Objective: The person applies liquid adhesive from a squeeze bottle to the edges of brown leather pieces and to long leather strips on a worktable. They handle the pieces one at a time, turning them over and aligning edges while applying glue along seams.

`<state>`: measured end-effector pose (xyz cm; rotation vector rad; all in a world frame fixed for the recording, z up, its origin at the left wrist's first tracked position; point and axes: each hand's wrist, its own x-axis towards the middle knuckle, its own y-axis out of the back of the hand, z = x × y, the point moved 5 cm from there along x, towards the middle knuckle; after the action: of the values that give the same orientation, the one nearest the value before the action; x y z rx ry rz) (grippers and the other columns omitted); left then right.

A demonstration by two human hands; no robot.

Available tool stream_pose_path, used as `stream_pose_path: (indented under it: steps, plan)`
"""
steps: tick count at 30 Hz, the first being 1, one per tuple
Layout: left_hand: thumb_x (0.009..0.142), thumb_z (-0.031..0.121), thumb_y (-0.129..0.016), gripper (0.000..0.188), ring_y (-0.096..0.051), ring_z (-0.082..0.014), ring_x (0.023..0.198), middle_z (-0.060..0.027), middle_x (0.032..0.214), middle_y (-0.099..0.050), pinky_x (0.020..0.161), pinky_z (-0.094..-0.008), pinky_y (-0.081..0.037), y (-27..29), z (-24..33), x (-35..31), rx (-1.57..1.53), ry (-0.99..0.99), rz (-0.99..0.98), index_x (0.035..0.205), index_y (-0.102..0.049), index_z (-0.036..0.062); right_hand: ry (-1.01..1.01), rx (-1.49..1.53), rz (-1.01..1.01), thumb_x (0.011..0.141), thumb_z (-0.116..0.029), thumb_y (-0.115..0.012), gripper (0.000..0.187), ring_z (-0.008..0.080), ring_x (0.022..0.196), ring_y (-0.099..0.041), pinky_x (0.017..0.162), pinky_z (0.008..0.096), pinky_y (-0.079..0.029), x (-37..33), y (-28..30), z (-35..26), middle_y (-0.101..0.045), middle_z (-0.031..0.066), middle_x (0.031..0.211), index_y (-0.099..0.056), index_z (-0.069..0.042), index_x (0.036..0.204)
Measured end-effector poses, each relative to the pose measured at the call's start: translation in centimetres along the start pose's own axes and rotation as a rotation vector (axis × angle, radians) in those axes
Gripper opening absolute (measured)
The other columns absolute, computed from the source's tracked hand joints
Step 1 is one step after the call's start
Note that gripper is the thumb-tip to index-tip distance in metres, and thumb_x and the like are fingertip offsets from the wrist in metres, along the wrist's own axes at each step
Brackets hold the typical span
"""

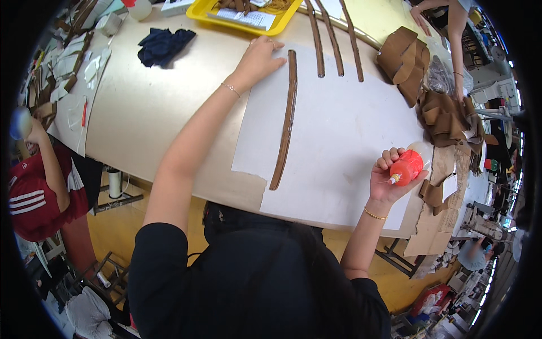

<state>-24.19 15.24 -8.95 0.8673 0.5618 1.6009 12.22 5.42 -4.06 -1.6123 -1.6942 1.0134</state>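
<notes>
A long, narrow brown strip (288, 121), probably leather, lies lengthwise on the white sheet (339, 141) in front of me, its surface partly shiny. My left hand (262, 61) rests flat by the strip's far end, fingers apart and holding nothing. In my right hand (384, 178) is a squeeze bottle (407, 165) with a red top and a pale, translucent body. It is tilted, with its nozzle pointing left toward me, off to the right of the strip and apart from it. Three more brown strips (331, 42) lie side by side farther off.
A yellow tray (197, 12) with brown pieces and paper stands at the far edge. Dark blue cloth (164, 46) lies far left. Brown pieces (403, 59) are heaped at right, where another person's arm (456, 45) reaches in. Someone in red (42, 183) is at left.
</notes>
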Motion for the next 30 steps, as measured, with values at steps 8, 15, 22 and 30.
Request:
stream_pose_path:
  steps: [8, 15, 22, 30]
  plan:
    - [0.074, 0.017, -0.073, 0.048, -0.059, -0.0325, 0.096, -0.021, 0.104, -0.062, 0.09, -0.0363, -0.046, -1.5, 0.3, 2.4, 0.007, 0.119, -0.138, 0.117, -0.061, -0.0016, -0.018, 0.083, 0.192, 0.081, -0.067, -0.054, 0.064, 0.0187, 0.065, -0.05, 0.056, 0.0293, -0.046, 2.2, 4.7, 0.8, -0.056, 0.0075, 0.078, -0.054, -0.004, 0.094]
    - [0.078, 0.013, -0.069, 0.038, -0.056, -0.0312, 0.103, -0.017, 0.102, -0.06, 0.092, -0.037, -0.044, -1.9, 1.2, 1.7, 0.096, 0.151, -0.051, 0.114, -0.063, 0.0026, -0.082, 0.147, 0.207, 0.081, -0.067, -0.054, 0.063, 0.0187, 0.064, -0.05, 0.056, 0.0288, -0.046, 2.1, 4.7, 1.0, -0.055, 0.0073, 0.076, -0.053, -0.005, 0.094]
    - [0.075, 0.008, -0.07, 0.028, -0.058, -0.0263, 0.098, -0.0142, 0.1, -0.062, 0.088, -0.0357, -0.046, -1.7, 1.7, 2.2, 0.028, 0.18, -0.083, 0.102, -0.064, 0.0017, -0.111, 0.194, 0.179, 0.081, -0.067, -0.054, 0.063, 0.0184, 0.065, -0.049, 0.057, 0.0287, -0.045, 1.9, 4.8, 0.8, -0.055, 0.0075, 0.078, -0.053, -0.006, 0.095]
    - [0.075, 0.001, -0.065, 0.026, -0.061, -0.0196, 0.079, -0.0095, 0.091, -0.061, 0.074, -0.0297, -0.049, -1.7, 1.9, 2.2, -0.3, 0.286, -0.098, 0.099, -0.057, 0.0007, -0.08, 0.127, 0.239, 0.081, -0.07, -0.053, 0.065, 0.0179, 0.065, -0.049, 0.055, 0.0281, -0.043, 1.8, 4.7, 0.5, -0.054, 0.0064, 0.076, -0.053, -0.006, 0.094]
